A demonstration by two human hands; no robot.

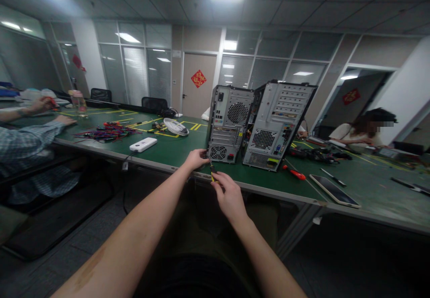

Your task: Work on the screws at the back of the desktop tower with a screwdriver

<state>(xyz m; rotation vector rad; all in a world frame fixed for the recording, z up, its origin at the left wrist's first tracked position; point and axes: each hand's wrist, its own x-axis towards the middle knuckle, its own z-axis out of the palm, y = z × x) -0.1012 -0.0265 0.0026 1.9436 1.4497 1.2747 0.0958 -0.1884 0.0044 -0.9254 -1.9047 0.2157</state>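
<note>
Two computer tower cases stand back to me on the green table [174, 152], a black one [229, 123] on the left and a silver one [277, 123] on the right. My left hand [195, 158] rests at the black case's lower left corner, fingers curled against it. Just below, at the table's front edge, my right hand [228, 192] pinches a small screwdriver [212, 172] with a yellow and black shaft, its tip pointing up toward the case's bottom edge.
A red-handled screwdriver [294, 173], a phone [334, 190] and a thin tool [332, 177] lie to the right. A white power bank [143, 144], a white dish [176, 126] and coloured cables [107, 132] lie left. People sit at the far left [30, 132] and far right [363, 130].
</note>
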